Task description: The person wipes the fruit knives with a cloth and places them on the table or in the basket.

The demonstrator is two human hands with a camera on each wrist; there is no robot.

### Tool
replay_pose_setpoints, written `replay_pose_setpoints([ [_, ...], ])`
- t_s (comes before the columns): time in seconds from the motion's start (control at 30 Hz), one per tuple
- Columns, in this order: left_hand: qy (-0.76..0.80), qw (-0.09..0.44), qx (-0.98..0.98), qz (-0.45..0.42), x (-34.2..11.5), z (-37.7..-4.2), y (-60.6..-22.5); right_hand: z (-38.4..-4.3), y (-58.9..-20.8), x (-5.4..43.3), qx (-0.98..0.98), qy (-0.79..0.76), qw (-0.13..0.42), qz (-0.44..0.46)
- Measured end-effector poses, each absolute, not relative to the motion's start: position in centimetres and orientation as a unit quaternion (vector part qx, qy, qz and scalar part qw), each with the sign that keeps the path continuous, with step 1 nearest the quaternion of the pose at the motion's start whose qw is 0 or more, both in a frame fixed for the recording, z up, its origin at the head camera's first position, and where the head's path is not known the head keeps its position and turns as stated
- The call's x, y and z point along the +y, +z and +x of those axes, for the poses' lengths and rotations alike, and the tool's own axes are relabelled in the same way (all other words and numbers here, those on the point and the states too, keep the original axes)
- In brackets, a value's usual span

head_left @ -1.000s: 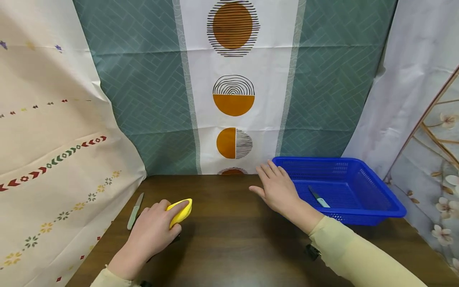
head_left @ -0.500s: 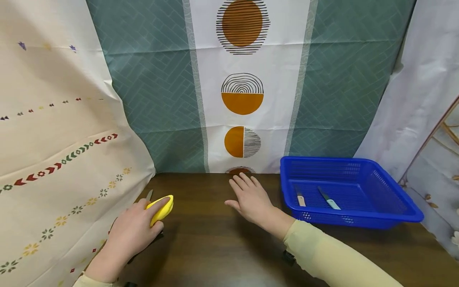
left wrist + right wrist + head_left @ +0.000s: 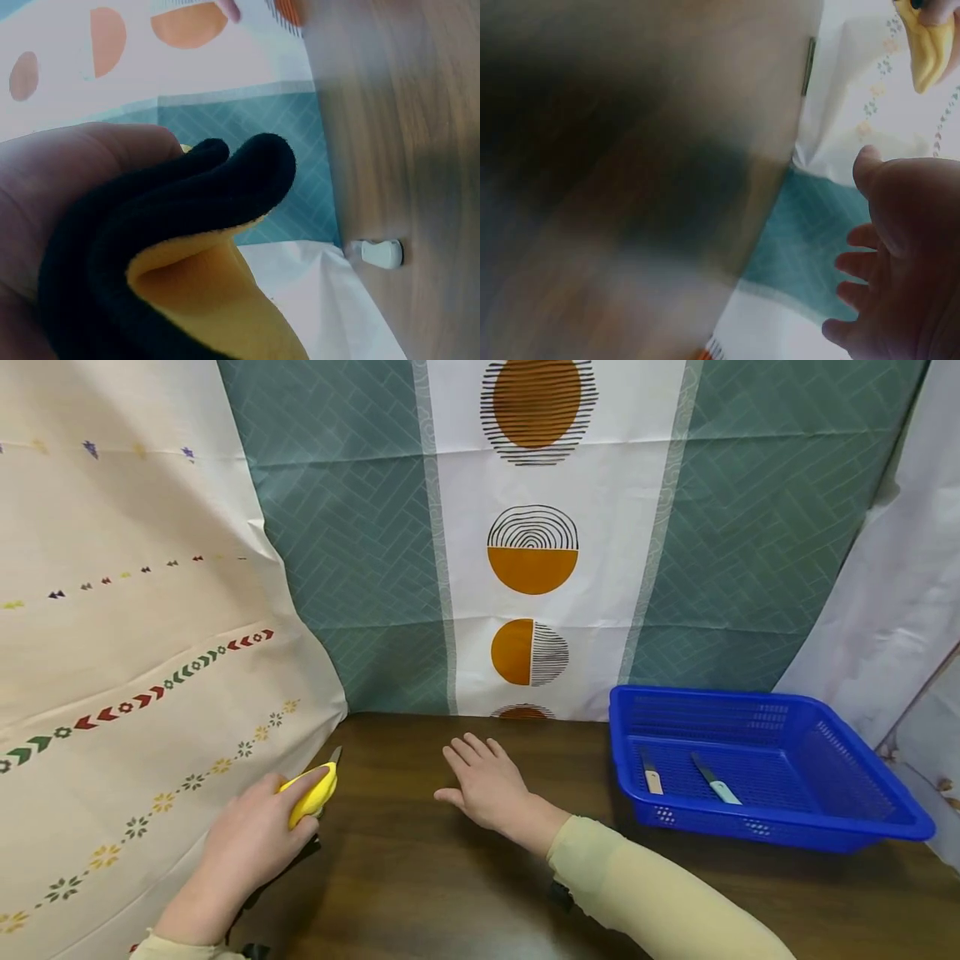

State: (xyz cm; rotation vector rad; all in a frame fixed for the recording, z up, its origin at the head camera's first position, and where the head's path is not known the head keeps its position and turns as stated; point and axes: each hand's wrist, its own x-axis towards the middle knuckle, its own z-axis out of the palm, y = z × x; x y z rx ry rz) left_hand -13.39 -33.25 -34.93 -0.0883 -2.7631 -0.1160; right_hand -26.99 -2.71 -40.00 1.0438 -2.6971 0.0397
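Note:
My left hand (image 3: 255,839) grips a folded yellow cloth with a black edge (image 3: 199,281), at the left of the table. The black border and a fold opening towards the camera fill the left wrist view. Just beyond the cloth lies a small knife (image 3: 336,755) with only its blade tip showing past it; its pale handle end (image 3: 382,253) appears in the left wrist view. My right hand (image 3: 491,785) is over the middle of the table, fingers straight, thumb apart, holding nothing. Its thumb and fingertips (image 3: 859,266) show in the right wrist view.
A blue plastic basket (image 3: 750,822) stands at the right of the brown table (image 3: 405,877). Inside lie two small knives, one with a beige handle (image 3: 653,782) and one with a mint handle (image 3: 724,792). Patterned curtains (image 3: 360,568) hang behind and along the left side.
My right hand has moved left, away from the basket, uncovering the beige-handled knife. My left hand, with the yellow cloth, has come over the knife on the table. The head view has shifted left.

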Motion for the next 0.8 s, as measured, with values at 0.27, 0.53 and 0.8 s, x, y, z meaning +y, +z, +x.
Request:
replay_pose_setpoints([
  [0.27, -0.039, 0.182, -0.982, -0.019, -34.4, -12.7, -34.9, -26.2, -41.1, -7.1, -0.915, -0.006, 0.100, 0.392],
  [0.53, -0.044, 0.189, -0.981, 0.010, -35.5, -12.0, -34.9, -25.5, -42.8, -10.7, -0.908, -0.022, 0.063, 0.414],
  [0.8, -0.039, 0.180, -0.982, 0.026, -36.9, -11.2, -34.5, -24.8, -43.2, -14.5, -0.905, -0.024, 0.037, 0.422],
])
